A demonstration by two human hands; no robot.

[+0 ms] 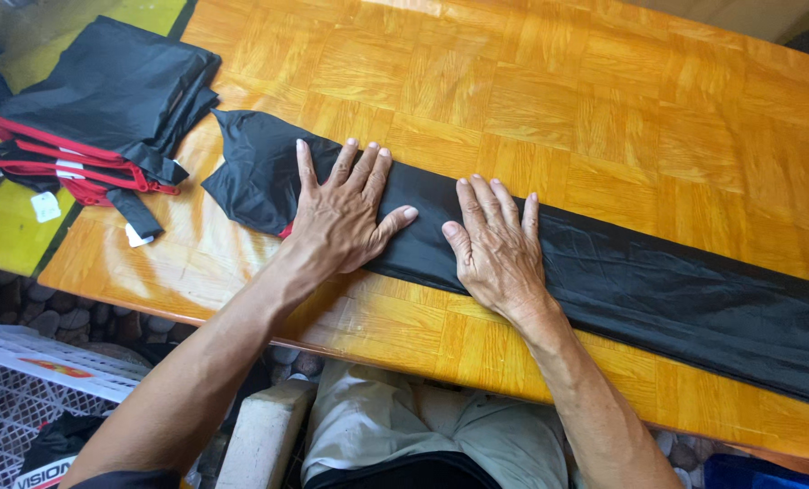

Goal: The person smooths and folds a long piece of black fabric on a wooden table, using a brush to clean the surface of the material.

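A long strip of black fabric [658, 290] lies folded lengthwise across the wooden table [549, 100], running from upper left to lower right. My left hand [343, 217] presses flat on the strip near its left end, fingers spread. Close beside it, my right hand [495, 244] also rests flat on the fabric, fingers pointing away from me. Neither hand grips anything. A bit of red trim peeks out under my left hand at the fabric's near edge.
A stack of folded black fabric pieces with red edging [96, 109] sits at the table's left end, partly over a yellow-green surface [6, 226]. A white plastic crate [24, 389] stands on the floor at lower left.
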